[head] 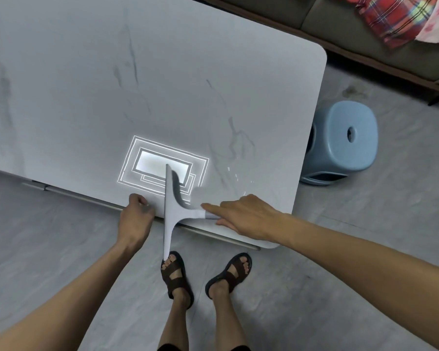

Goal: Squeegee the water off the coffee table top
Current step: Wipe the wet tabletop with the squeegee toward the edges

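Note:
The coffee table top [162,84] is pale grey marble with rounded corners and fills the upper left of the view. A white squeegee [170,211] lies across its near edge, the blade running away from me and overhanging the edge toward my feet. My right hand [243,216] holds the squeegee's handle, index finger stretched along it. My left hand [136,216] rests with curled fingers on the table's near edge, just left of the blade. A few small water drops [236,177] glint on the top right of the squeegee.
A light blue plastic stool [345,143] stands on the floor beside the table's right edge. A sofa [365,34] with a plaid cloth [395,16] runs along the top right. My sandalled feet [203,277] stand on the grey floor just before the table.

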A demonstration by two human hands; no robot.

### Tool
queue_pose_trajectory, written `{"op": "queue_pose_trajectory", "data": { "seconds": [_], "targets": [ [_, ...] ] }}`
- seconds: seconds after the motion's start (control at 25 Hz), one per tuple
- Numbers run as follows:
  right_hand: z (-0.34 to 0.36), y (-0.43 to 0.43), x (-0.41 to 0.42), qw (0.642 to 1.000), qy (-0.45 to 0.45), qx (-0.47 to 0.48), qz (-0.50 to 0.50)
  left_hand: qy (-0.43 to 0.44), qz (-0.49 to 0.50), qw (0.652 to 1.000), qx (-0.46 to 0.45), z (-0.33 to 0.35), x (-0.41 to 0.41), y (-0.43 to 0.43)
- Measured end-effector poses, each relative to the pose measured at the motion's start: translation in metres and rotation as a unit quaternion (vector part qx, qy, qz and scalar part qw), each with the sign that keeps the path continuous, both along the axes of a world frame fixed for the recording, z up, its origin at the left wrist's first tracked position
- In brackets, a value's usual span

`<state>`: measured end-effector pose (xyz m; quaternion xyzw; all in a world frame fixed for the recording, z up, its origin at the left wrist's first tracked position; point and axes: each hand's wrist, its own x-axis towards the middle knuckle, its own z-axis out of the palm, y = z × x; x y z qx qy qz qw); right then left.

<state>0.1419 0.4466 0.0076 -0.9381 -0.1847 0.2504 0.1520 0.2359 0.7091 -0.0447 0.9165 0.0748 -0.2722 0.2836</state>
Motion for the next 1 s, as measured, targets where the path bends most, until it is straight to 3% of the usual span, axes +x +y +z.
{"op": "queue_pose_trajectory", "data": {
  "seconds": [0.08,0.2,0.48,0.68,1.0],
  "targets": [
    [-0.011,0.004,0.012,0.999,0.002,-0.028,0.041,0.015,-0.044,0.999,0.013,-0.002,-0.005,-0.007],
    [-0.020,-0.008,0.025,0.998,0.001,-0.051,0.027,0.042,-0.100,0.994,0.014,-0.005,-0.013,-0.024],
    [-0.021,-0.078,-0.010,0.991,0.010,-0.068,-0.113,0.062,-0.210,0.976,0.007,-0.005,-0.033,-0.083],
    [-0.015,-0.130,-0.075,0.965,0.021,-0.093,-0.244,0.103,-0.309,0.943,0.061,-0.010,-0.045,-0.108],
    [0.010,-0.197,-0.159,0.916,0.041,-0.134,-0.377,0.158,-0.311,0.930,0.113,-0.009,-0.037,-0.120]
  ]
}}
